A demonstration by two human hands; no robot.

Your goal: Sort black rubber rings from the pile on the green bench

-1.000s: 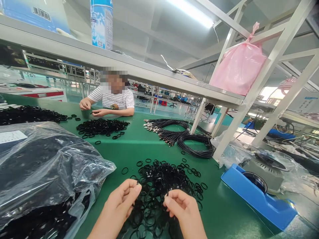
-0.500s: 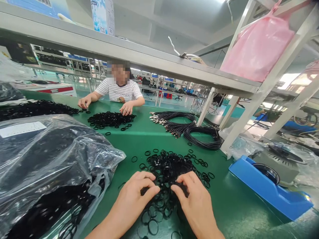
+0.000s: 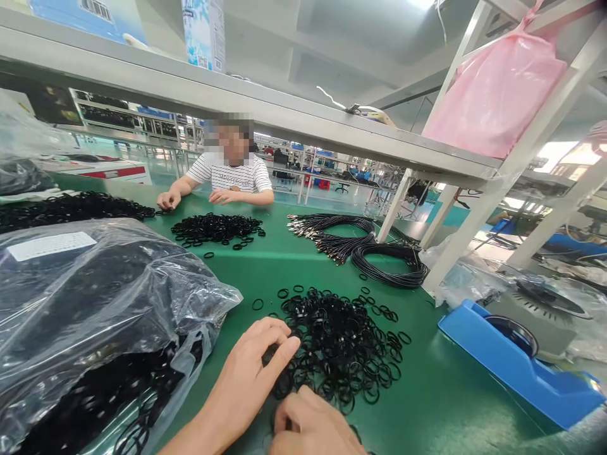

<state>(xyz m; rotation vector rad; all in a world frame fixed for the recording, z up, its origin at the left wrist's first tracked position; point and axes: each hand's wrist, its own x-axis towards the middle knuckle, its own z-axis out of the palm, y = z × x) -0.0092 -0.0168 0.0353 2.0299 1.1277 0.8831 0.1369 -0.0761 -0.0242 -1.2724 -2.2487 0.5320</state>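
At far left, a heap of black rubber rings [image 3: 61, 212] lies along the green counter [image 3: 227, 272], apparently spread out flat rather than stacked. In front of it, a clear plastic bag [image 3: 95, 303] packed with more rings sits with its mouth slumped toward the hands, which would put the stock within easy reach. The person's left hand [image 3: 251, 373] lies at the near-left edge of a loose pile of black rubber rings [image 3: 339, 354], fingers lightly curved and partly open; no ring is clearly gripped. The right hand [image 3: 308, 426] is cut off by the lower frame edge at the pile's near side, fingers curled over. Whether it holds a ring cannot be told. The pile sits directly between the hands, seemingly so both can reach it, and a few stray rings lie apart at its rim.

Across the counter, a co-worker [image 3: 232, 177] rests both hands just behind a smaller heap of rings [image 3: 215, 227]. To the right of that heap lie coiled black cables [image 3: 389, 265] with metal end fittings, the fittings aligned in a row, which suggests deliberate placement. Further right, a blue tape dispenser [image 3: 516, 373] stands near the counter's edge, off to the side of the rings. A pink plastic bag [image 3: 493, 101] hangs from the white shelf frame above.
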